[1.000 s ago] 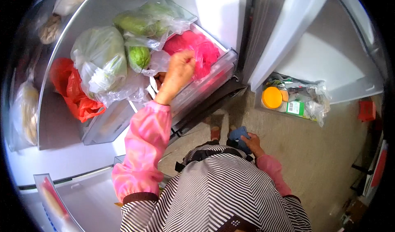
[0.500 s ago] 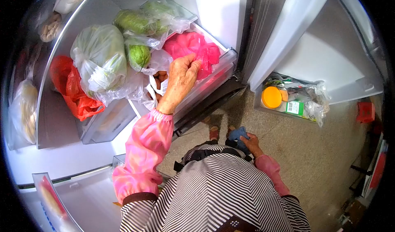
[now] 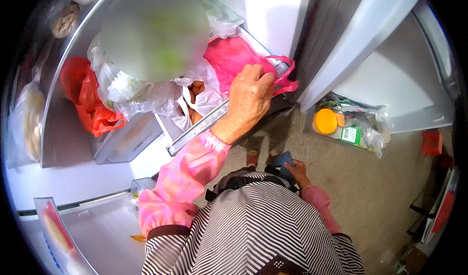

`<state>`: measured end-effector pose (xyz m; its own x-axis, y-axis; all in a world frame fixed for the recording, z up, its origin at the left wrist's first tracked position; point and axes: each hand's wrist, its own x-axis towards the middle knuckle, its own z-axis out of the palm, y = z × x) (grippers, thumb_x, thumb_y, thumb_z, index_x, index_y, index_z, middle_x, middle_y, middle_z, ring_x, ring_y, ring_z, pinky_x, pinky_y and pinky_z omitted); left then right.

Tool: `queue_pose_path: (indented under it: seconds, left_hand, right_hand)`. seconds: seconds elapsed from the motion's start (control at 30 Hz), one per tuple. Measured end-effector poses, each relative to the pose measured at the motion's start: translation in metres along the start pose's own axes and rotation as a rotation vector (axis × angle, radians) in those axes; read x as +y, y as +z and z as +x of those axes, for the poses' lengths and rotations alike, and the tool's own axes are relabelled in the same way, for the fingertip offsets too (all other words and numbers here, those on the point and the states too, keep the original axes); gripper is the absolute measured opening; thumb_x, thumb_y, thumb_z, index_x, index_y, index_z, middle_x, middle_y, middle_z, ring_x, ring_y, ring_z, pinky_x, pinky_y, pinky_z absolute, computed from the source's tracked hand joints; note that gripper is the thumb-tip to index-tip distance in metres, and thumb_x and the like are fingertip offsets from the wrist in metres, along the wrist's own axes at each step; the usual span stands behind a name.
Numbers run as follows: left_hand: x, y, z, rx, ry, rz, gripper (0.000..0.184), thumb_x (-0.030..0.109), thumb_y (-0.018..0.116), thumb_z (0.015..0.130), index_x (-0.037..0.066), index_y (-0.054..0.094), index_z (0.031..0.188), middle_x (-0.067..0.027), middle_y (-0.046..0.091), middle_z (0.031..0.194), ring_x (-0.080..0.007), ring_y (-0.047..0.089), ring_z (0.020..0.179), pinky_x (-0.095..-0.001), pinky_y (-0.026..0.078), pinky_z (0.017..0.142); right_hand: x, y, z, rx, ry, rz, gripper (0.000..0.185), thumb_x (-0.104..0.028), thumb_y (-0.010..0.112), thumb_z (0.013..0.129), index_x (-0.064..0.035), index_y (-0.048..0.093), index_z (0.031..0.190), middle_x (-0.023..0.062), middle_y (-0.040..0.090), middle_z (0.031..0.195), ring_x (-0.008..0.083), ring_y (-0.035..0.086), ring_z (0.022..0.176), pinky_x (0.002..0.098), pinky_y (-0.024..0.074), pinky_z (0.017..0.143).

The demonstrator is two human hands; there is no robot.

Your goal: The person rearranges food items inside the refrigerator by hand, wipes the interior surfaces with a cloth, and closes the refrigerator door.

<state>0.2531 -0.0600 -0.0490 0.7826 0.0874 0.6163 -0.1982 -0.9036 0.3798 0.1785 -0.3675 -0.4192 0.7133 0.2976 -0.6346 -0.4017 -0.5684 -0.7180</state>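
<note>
My left hand (image 3: 249,97) is closed on a bright pink plastic bag (image 3: 231,56). The bag's body lies in the fridge drawer (image 3: 197,132), and its handles stick out past the drawer's right end. Beside it, a white plastic bag (image 3: 207,92) shows brown roundish items through its opening. Down by my waist, my right hand (image 3: 298,171) grips a blue cloth (image 3: 282,164). What the pink bag contains cannot be made out.
A red plastic bag (image 3: 87,99) hangs at the left of the fridge. A blurred patch covers the vegetables above the white bag. The open door at right holds a yellow-lidded jar (image 3: 325,121) and a green-and-white box (image 3: 351,135). Speckled floor (image 3: 351,187) lies below.
My left hand has moved right and slightly down, drawing the pink bag's handles toward the drawer's right end. My right hand still has the blue cloth.
</note>
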Motion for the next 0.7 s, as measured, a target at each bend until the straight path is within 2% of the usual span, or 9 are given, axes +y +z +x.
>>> queue_pose_path:
  seconds: [0.03,0.07,0.13,0.23,0.33,0.43,0.53,0.63,0.7]
  left_hand:
    - [0.001,0.002,0.002,0.003,-0.006,-0.001,0.015,0.004,0.065,0.066,0.003,0.057,0.079,-0.0130,0.048,0.077,-0.0324,0.051,0.077,-0.0425,0.044,0.065]
    - [0.000,0.005,0.004,0.018,-0.009,-0.022,0.015,0.004,0.065,0.067,0.003,0.057,0.079,-0.0131,0.048,0.077,-0.0324,0.051,0.077,-0.0425,0.044,0.065]
    - [-0.002,0.010,0.008,0.047,-0.014,-0.066,0.015,0.005,0.066,0.068,0.003,0.057,0.080,-0.0133,0.048,0.078,-0.0324,0.051,0.077,-0.0425,0.044,0.065]
    - [-0.004,0.013,0.013,0.063,-0.049,-0.098,0.013,0.004,0.064,0.070,0.003,0.057,0.081,-0.0142,0.050,0.079,-0.0335,0.052,0.078,-0.0436,0.044,0.065]
    - [-0.006,0.018,0.018,0.108,-0.070,-0.148,0.013,0.005,0.063,0.071,0.003,0.057,0.082,-0.0149,0.051,0.081,-0.0348,0.052,0.080,-0.0446,0.044,0.065]
    - [-0.009,0.023,0.021,0.099,-0.093,-0.171,0.014,0.006,0.063,0.073,0.003,0.057,0.085,-0.0158,0.052,0.083,-0.0359,0.052,0.082,-0.0455,0.045,0.067]
    - [-0.005,0.024,0.023,0.070,-0.110,-0.143,0.023,0.009,0.064,0.074,0.003,0.057,0.096,-0.0165,0.054,0.088,-0.0363,0.053,0.085,-0.0451,0.046,0.070]
    - [-0.002,0.019,0.024,0.047,-0.109,-0.116,0.032,0.009,0.064,0.074,0.003,0.055,0.104,-0.0171,0.054,0.092,-0.0370,0.053,0.088,-0.0450,0.046,0.073]
    - [-0.002,0.015,0.023,0.055,-0.104,-0.112,0.035,0.008,0.064,0.074,0.003,0.053,0.106,-0.0174,0.054,0.092,-0.0374,0.053,0.089,-0.0451,0.046,0.074]
  right_hand:
    - [0.003,0.001,0.003,0.021,-0.022,-0.004,0.051,-0.034,0.075,0.076,-0.0002,0.064,0.112,0.0144,0.068,0.100,0.0233,0.064,0.092,0.0335,0.0488,0.083]
    - [0.009,-0.003,0.004,-0.010,-0.012,0.057,0.044,-0.031,0.073,0.078,-0.0005,0.065,0.108,0.0115,0.067,0.095,0.0205,0.063,0.085,0.0318,0.0494,0.079]
    - [-0.055,-0.012,-0.033,-0.072,0.012,0.180,0.031,-0.026,0.070,0.082,-0.0011,0.067,0.100,0.0058,0.066,0.084,0.0149,0.061,0.073,0.0283,0.0504,0.069]
    - [-0.055,-0.013,-0.035,-0.030,-0.062,0.007,0.032,-0.024,0.071,0.082,-0.0009,0.067,0.103,0.0063,0.067,0.086,0.0163,0.062,0.075,0.0290,0.0507,0.070]
    - [0.017,0.001,0.003,0.123,0.030,-0.005,0.037,-0.026,0.073,0.079,-0.0007,0.067,0.105,0.0095,0.068,0.087,0.0176,0.063,0.076,0.0314,0.0507,0.074]
    - [-0.036,-0.015,-0.028,-0.060,-0.033,0.081,0.044,-0.028,0.075,0.077,0.0003,0.065,0.108,0.0094,0.068,0.090,0.0181,0.062,0.079,0.0310,0.0502,0.075]
    - [-0.063,-0.016,-0.044,0.007,0.066,-0.013,0.057,-0.031,0.076,0.076,0.0061,0.060,0.115,0.0130,0.065,0.108,0.0199,0.061,0.092,0.0295,0.0474,0.085]
    - [-0.065,-0.017,-0.047,0.009,0.162,0.039,0.062,-0.034,0.077,0.074,0.0079,0.058,0.116,0.0145,0.064,0.110,0.0212,0.060,0.097,0.0300,0.0454,0.088]
    - [-0.039,-0.014,-0.031,0.075,0.115,-0.113,0.062,-0.035,0.077,0.074,0.0071,0.058,0.116,0.0149,0.064,0.110,0.0218,0.060,0.097,0.0301,0.0456,0.088]
